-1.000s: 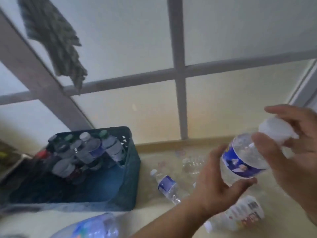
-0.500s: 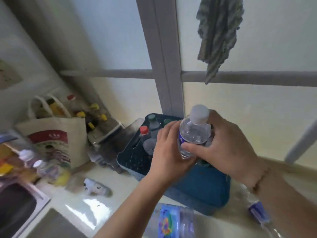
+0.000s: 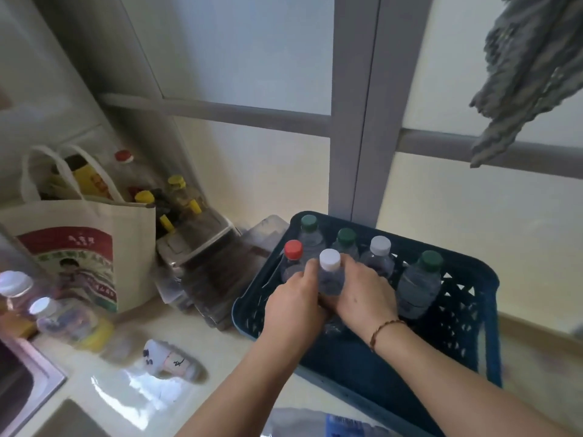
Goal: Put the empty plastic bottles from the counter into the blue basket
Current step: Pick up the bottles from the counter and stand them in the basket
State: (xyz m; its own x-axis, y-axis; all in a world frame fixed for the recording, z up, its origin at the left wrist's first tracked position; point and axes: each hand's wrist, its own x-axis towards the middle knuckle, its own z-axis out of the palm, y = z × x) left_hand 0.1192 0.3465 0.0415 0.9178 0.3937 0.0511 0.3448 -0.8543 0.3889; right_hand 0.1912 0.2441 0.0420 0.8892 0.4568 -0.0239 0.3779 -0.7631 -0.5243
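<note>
Bottles (image 3: 418, 285) upright in basket (image 3: 467, 342), bag (image 3: 79, 257) left.

Your pale counter (image 3: 220, 357) carries a blue basket (image 3: 467, 351) by the window wall. Just left of the basket lean clear plastic containers (image 3: 202, 272); farther left stands a printed tote bag (image 3: 79, 253). In front of the bag you see blurred bottles (image 3: 63, 320), and one bottle lying flat (image 3: 172, 361) nearer the basket.

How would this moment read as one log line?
step: placing | both hands: left hand, right hand on white-capped bottle | in: blue basket
</note>
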